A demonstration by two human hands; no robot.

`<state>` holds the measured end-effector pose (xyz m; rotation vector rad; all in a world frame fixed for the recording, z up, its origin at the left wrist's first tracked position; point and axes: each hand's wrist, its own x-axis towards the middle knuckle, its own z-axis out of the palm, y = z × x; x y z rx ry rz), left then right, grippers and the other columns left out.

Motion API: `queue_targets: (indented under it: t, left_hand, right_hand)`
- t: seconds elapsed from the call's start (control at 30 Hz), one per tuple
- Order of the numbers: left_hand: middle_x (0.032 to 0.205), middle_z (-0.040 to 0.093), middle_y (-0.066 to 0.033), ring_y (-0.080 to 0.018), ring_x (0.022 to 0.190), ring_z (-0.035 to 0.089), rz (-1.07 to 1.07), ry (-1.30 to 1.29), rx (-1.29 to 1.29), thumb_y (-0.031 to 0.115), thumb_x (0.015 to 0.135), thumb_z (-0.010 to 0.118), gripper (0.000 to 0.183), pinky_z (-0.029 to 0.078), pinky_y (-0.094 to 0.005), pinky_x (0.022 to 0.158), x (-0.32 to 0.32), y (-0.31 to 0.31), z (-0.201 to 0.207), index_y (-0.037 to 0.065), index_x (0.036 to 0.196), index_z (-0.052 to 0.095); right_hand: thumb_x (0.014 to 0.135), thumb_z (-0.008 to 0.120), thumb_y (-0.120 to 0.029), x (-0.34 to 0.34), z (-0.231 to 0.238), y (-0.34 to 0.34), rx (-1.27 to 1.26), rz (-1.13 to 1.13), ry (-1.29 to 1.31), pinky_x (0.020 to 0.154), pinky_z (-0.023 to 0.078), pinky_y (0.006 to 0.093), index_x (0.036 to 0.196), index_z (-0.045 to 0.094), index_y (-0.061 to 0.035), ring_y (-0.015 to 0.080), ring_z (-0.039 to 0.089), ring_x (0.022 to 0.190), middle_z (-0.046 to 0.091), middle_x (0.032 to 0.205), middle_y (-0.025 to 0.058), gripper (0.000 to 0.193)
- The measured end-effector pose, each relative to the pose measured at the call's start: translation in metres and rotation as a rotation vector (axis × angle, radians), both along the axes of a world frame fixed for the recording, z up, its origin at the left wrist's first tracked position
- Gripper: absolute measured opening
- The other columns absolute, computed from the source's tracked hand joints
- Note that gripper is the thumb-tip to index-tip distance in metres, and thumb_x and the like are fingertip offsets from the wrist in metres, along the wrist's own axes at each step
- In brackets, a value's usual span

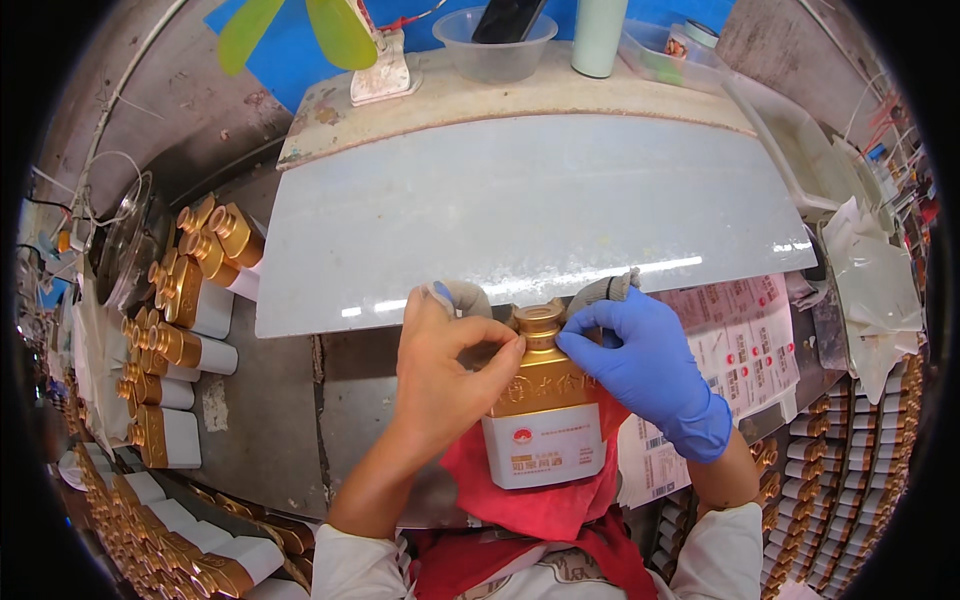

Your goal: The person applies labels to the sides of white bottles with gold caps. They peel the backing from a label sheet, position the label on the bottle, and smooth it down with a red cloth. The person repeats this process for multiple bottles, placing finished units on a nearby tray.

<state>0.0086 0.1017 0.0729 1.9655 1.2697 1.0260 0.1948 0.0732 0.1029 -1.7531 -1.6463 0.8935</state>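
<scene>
- So you're working on a gold-and-white bottle (543, 440), and it's resting face-up on a red cloth (468, 468) right in front of you, neck pointing away.
- Its gold shoulder's shining with raised lettering; the white body's showing a round red emblem and some blurry smaller print.
- Your bare left hand (445, 365) and blue-gloved right hand (645, 345) are bringing thumbs and fingers together at either side of the neck, partly hiding it. Can't tell if they're gripping it or something thin.

Bottle (543, 440) partly hidden; apparent phone (508, 20) cropped
</scene>
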Motion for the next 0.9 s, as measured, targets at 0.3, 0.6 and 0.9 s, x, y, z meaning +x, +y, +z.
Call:
queue_targets:
  t: [0.3,0.6,0.9]
  left_hand:
    - [0.091,0.054,-0.0081,-0.0214,0.09,0.048,-0.129,0.114,-0.083,0.01,0.066,0.073,0.016,0.039,-0.0298,0.079,-0.015,0.015,0.009,0.005,0.08,0.069]
    - [0.116,0.052,-0.0172,-0.0291,0.109,0.038,-0.384,0.04,-0.286,0.027,0.073,0.074,0.032,0.031,-0.0364,0.097,-0.012,0.043,0.0,0.016,0.102,0.071]
    - [0.117,0.056,-0.0113,-0.0243,0.11,0.041,-0.474,-0.045,-0.233,0.02,0.071,0.077,0.028,0.03,-0.0333,0.098,-0.014,0.049,-0.007,0.011,0.097,0.072]
  right_hand:
    - [0.077,0.068,-0.018,0.001,-0.004,0.0,0.001,-0.001,-0.021,0.067,0.049,0.0301,0.087,0.068,-0.0045,0.0205,0.06,0.07,0.062,0.081,0.0095,0.017]
    - [0.078,0.068,-0.018,0.0,-0.002,0.0,-0.025,-0.004,0.002,0.067,0.048,0.0312,0.088,0.068,-0.0054,0.0218,0.059,0.07,0.061,0.081,0.0106,0.016]
    - [0.078,0.066,-0.021,0.002,0.001,0.002,-0.029,0.038,-0.07,0.066,0.048,0.0329,0.086,0.067,-0.0069,0.0249,0.059,0.069,0.061,0.076,0.0115,0.016]
